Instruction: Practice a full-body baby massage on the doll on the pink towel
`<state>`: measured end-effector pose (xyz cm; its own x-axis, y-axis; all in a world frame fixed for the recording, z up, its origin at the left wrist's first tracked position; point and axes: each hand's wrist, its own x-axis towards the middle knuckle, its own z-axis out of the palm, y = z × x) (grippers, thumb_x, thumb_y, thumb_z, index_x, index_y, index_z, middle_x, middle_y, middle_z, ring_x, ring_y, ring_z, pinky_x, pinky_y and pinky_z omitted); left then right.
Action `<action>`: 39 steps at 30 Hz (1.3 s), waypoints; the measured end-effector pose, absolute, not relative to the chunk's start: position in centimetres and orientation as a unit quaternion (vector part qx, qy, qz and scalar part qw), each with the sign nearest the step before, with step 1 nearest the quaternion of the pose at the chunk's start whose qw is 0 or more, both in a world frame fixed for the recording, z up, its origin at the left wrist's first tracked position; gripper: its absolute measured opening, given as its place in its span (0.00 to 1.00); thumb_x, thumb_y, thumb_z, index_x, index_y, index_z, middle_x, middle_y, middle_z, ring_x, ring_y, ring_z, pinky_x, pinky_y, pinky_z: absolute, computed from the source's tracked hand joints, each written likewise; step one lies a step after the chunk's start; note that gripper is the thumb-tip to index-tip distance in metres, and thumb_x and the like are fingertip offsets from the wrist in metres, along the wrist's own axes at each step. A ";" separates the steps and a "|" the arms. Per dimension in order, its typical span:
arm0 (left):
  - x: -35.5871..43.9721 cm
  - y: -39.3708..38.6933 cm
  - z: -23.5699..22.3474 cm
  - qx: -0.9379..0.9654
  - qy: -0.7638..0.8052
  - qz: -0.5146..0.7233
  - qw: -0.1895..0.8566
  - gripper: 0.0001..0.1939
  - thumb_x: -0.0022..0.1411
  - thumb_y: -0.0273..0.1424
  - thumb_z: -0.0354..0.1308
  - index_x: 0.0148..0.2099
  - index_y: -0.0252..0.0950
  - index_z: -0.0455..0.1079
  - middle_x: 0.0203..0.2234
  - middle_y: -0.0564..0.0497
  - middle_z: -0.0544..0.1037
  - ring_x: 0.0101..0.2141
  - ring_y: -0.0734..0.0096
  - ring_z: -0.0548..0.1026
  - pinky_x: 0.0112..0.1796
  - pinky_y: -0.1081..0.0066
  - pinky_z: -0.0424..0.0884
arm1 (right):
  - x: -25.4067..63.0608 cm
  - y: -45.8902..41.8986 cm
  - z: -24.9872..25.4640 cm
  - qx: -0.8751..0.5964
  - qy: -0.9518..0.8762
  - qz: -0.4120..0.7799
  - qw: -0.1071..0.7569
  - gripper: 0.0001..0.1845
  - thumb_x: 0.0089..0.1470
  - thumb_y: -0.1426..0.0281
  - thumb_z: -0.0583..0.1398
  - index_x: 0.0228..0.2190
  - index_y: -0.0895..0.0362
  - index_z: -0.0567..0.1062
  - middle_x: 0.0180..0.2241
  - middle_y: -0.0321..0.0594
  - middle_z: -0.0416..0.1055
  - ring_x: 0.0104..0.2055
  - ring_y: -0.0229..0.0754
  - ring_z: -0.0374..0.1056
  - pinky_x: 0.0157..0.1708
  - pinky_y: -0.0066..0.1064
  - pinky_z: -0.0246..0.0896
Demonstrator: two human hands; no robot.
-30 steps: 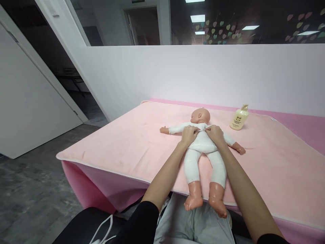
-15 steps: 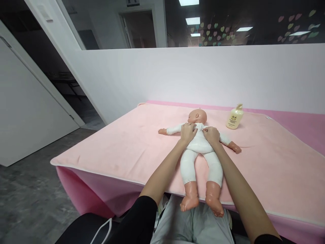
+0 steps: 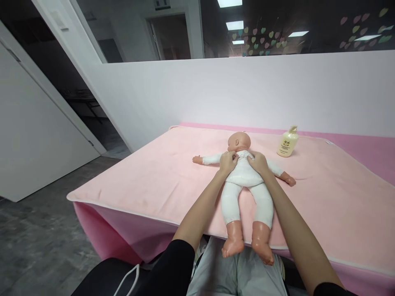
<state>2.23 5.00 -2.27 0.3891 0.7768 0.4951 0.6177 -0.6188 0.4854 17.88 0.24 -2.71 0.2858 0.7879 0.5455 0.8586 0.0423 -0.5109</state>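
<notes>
A baby doll (image 3: 245, 174) with a white cloth body lies stretched out on a pink blanket (image 3: 148, 181). Its bald head is turned to the left, and its back seems to face up. My left hand (image 3: 228, 163) rests on the left of its upper back, fingers curled against the cloth. On the other side, near the shoulder, my right hand (image 3: 258, 163) presses with bent fingers, the thumb toward the spine. The fingertips are partly hidden. The doll's feet hang over the blanket's near edge, above my lap.
A pale yellow pump bottle (image 3: 286, 143) stands on the blanket beyond the doll's right side. Behind the table rises a white wall (image 3: 216, 90) with a window above. At the left is a white door (image 3: 40, 131). A black chair (image 3: 101, 279) sits below the table.
My right hand's fingers have spread slightly outward and up toward the doll's shoulder. My left hand stays almost in place. The whole view has shifted a little.
</notes>
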 end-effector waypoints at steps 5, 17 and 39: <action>1.9 5.1 -3.0 0.833 0.380 0.381 0.127 0.09 0.59 0.30 0.52 0.38 0.36 0.73 0.35 0.49 0.78 0.39 0.65 0.72 0.44 0.66 0.66 | 18.1 1.1 -2.3 -0.765 -0.569 0.031 0.302 0.14 0.51 0.66 0.56 0.34 0.60 0.78 0.37 0.48 0.74 0.42 0.48 0.69 0.42 0.33 0.60; 0.1 4.1 -4.0 0.822 0.315 0.417 0.227 0.18 0.61 0.28 0.47 0.52 0.35 0.68 0.52 0.48 0.70 0.54 0.67 0.65 0.56 0.62 0.59 | 17.7 -2.1 -4.4 -0.684 -0.538 0.113 0.479 0.23 0.51 0.67 0.50 0.46 0.62 0.72 0.50 0.46 0.67 0.54 0.44 0.62 0.54 0.36 0.52; -0.2 0.7 -1.0 0.905 0.241 0.303 0.174 0.18 0.61 0.32 0.48 0.52 0.40 0.67 0.55 0.49 0.66 0.58 0.63 0.60 0.58 0.56 0.49 | 17.4 -3.8 -3.3 -0.804 -0.404 0.088 0.428 0.18 0.47 0.69 0.49 0.30 0.59 0.76 0.33 0.46 0.74 0.35 0.46 0.68 0.36 0.31 0.59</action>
